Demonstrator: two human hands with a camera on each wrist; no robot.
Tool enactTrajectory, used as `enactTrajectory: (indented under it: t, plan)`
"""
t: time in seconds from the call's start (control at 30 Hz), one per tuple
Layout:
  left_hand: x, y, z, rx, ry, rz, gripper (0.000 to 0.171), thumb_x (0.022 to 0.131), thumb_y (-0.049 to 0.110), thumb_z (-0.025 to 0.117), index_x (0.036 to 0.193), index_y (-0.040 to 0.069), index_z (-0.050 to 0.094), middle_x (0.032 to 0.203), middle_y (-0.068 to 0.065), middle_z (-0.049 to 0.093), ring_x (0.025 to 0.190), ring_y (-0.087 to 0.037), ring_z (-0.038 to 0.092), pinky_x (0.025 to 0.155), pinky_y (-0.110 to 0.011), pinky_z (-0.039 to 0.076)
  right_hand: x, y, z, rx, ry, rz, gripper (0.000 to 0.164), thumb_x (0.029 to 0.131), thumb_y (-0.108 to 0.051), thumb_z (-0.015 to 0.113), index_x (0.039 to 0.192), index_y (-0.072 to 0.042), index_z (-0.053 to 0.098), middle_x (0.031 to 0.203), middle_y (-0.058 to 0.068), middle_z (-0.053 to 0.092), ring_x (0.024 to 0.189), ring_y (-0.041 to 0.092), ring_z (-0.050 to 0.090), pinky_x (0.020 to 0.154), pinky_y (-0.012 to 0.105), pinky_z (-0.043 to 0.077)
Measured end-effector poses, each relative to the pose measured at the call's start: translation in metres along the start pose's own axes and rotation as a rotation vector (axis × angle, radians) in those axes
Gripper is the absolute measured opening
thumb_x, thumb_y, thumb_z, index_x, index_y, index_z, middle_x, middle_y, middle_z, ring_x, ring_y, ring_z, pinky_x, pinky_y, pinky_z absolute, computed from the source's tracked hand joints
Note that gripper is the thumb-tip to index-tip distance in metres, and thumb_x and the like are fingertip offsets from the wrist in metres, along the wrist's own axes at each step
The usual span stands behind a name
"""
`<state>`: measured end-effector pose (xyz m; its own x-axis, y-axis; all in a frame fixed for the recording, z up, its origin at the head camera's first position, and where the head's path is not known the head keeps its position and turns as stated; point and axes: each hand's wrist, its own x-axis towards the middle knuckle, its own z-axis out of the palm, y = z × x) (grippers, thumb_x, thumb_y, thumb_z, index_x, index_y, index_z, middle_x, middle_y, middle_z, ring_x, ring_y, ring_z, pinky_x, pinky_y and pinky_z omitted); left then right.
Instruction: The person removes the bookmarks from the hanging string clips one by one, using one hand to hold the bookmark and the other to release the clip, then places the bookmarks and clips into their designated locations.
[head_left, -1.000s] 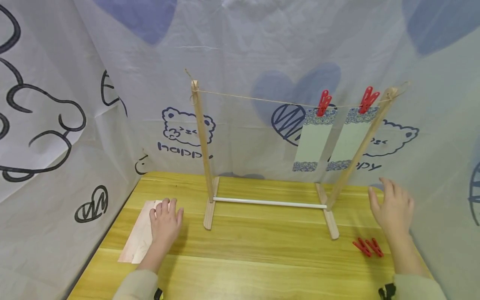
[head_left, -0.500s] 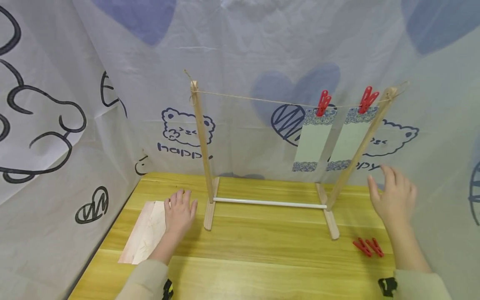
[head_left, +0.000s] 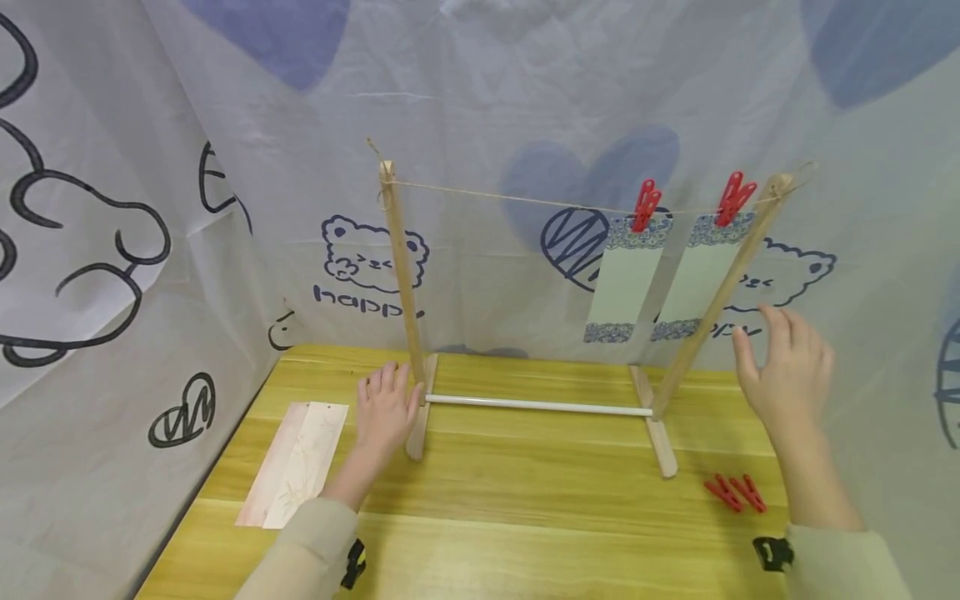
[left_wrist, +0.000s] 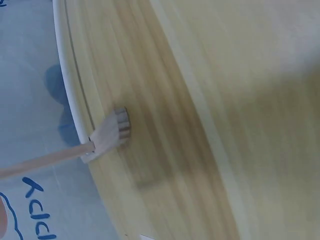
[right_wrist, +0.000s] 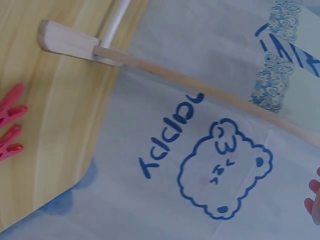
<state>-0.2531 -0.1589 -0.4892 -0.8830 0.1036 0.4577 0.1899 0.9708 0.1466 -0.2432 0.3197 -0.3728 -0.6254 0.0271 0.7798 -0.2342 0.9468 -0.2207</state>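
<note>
My left hand is beside the foot of the left wooden post, its fingers extended and holding nothing. To the right of the frame, my right hand is raised with thumb and fingers apart, near the right post. A thin string runs between the post tops. Two red clothespins on the string hold two pale paper strips with blue patterned ends, toward the right side. In the right wrist view my fingertips show at the edge, away from the post.
Two more red clothespins lie on the wooden table at the right. Pinkish and cream paper strips lie side by side at the left. A white rod joins the wooden feet. Printed cloth surrounds the table.
My left hand has moved right and slightly forward, off the paper strips to the left post. My right hand has risen a little. The hanging strips and clothespins stay put.
</note>
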Motion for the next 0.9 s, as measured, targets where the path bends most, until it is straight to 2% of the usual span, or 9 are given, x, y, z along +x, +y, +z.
enactTrajectory:
  t: [0.2,0.3,0.6,0.73,0.9]
  plan:
    - [0.013,0.014,-0.002,-0.034,0.002,0.028,0.043,0.095,0.034,0.043,0.128,0.006,0.043,0.129,-0.017,0.041,0.117,-0.033,0.036,0.098,-0.049,0.024,0.011,-0.008,-0.003,0.013,0.038,-0.031,0.053,0.092,-0.045,0.043,0.127,-0.005,0.045,0.123,0.023,0.047,0.110,0.043,0.042,0.093,0.056,0.028]
    - [0.020,0.021,-0.002,-0.046,0.030,0.045,0.043,0.094,0.033,0.044,0.127,0.007,0.044,0.129,-0.016,0.041,0.117,-0.032,0.037,0.098,-0.049,0.024,0.018,-0.012,-0.004,0.020,0.068,-0.056,0.054,0.092,-0.046,0.042,0.125,-0.004,0.046,0.122,0.023,0.048,0.110,0.042,0.042,0.093,0.056,0.028]
    - [0.042,0.040,-0.005,-0.002,0.069,0.115,0.041,0.095,0.036,0.041,0.125,0.009,0.044,0.125,-0.013,0.043,0.114,-0.029,0.037,0.094,-0.044,0.026,0.034,-0.022,-0.006,0.047,0.125,-0.103,0.058,0.092,-0.050,0.038,0.122,-0.001,0.047,0.120,0.023,0.048,0.109,0.040,0.042,0.095,0.054,0.029]
    - [0.050,0.047,-0.006,0.052,0.060,0.147,0.041,0.096,0.039,0.037,0.125,0.011,0.043,0.125,-0.011,0.041,0.113,-0.027,0.037,0.092,-0.042,0.027,0.041,-0.028,-0.009,0.055,0.155,-0.131,0.055,0.092,-0.047,0.040,0.120,0.001,0.048,0.118,0.023,0.049,0.109,0.040,0.043,0.093,0.054,0.030]
    - [0.057,0.058,-0.007,0.088,0.023,0.163,0.040,0.096,0.039,0.039,0.126,0.013,0.041,0.125,-0.010,0.038,0.113,-0.026,0.036,0.092,-0.042,0.026,0.050,-0.036,-0.010,0.069,0.170,-0.149,0.054,0.093,-0.045,0.041,0.121,0.000,0.048,0.117,0.024,0.049,0.110,0.039,0.043,0.094,0.053,0.030]
